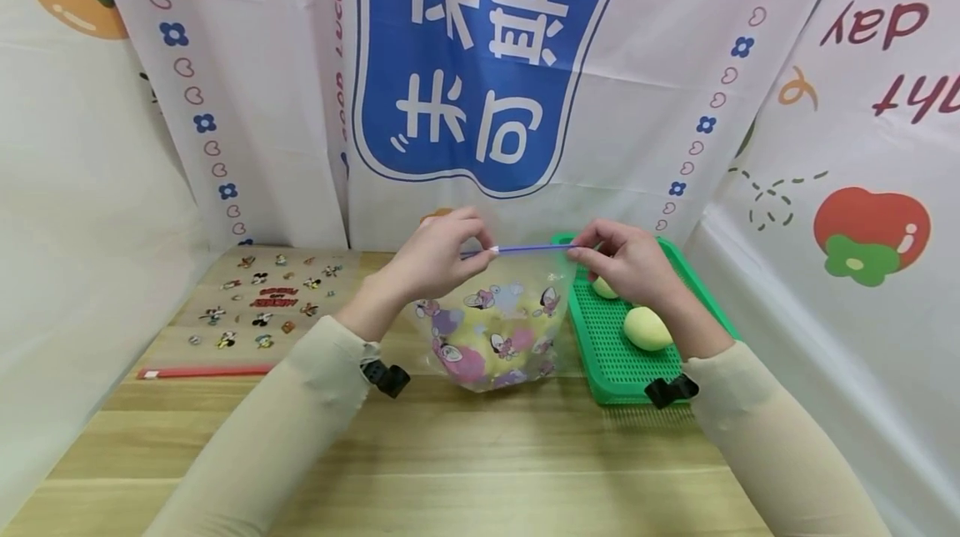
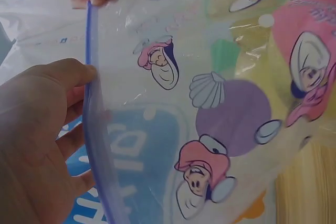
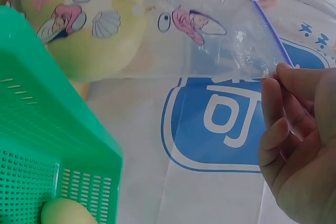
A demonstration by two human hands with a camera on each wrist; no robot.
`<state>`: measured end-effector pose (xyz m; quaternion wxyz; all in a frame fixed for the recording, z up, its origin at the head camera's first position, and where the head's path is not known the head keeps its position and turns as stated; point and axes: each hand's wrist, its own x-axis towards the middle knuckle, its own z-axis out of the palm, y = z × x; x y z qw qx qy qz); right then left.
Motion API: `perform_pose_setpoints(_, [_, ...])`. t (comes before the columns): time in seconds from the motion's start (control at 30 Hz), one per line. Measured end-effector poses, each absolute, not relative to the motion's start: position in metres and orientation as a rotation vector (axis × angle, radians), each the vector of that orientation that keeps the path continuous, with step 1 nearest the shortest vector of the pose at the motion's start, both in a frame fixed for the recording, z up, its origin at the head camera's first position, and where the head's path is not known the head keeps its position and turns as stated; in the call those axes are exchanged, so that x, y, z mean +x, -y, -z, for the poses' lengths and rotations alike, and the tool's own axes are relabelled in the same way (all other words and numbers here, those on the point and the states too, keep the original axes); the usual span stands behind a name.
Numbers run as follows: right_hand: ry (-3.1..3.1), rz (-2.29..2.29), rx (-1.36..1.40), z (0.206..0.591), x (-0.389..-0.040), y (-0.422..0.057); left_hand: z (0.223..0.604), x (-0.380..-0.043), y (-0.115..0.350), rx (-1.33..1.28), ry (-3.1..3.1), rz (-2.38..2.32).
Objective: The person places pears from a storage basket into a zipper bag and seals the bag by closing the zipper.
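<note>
A clear zip bag point(image 1: 491, 328) with pink and purple cartoon prints hangs between the two hands above the wooden table. Pale yellow round shapes show through its film. Along the top runs a purple zip strip point(image 1: 534, 248) with a small white slider point(image 1: 494, 250). My left hand point(image 1: 438, 258) pinches the strip at the slider, thumb below and fingers above. At the strip's right end, my right hand point(image 1: 628, 263) pinches the bag's corner between thumb and forefinger; its other fingers curl loosely in the right wrist view.
Right of the bag stands a green perforated basket point(image 1: 603, 395) holding pale yellow round fruits point(image 1: 648, 328). A flat zip bag point(image 1: 262, 303) with cartoon prints and a red strip point(image 1: 206, 372) lies at the left. Printed cloth point(image 1: 465, 187) hangs behind the table.
</note>
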<state>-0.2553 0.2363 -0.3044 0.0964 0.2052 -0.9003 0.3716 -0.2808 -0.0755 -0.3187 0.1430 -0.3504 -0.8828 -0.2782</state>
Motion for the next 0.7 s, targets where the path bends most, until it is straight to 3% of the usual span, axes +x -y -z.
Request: perform_pose_setpoints(0.7, [2.722, -1.093, 0.518, 0.318, -0.263, -0.258, 0.321, -0.276, 0.147, -0.840, 2.613, 0.926])
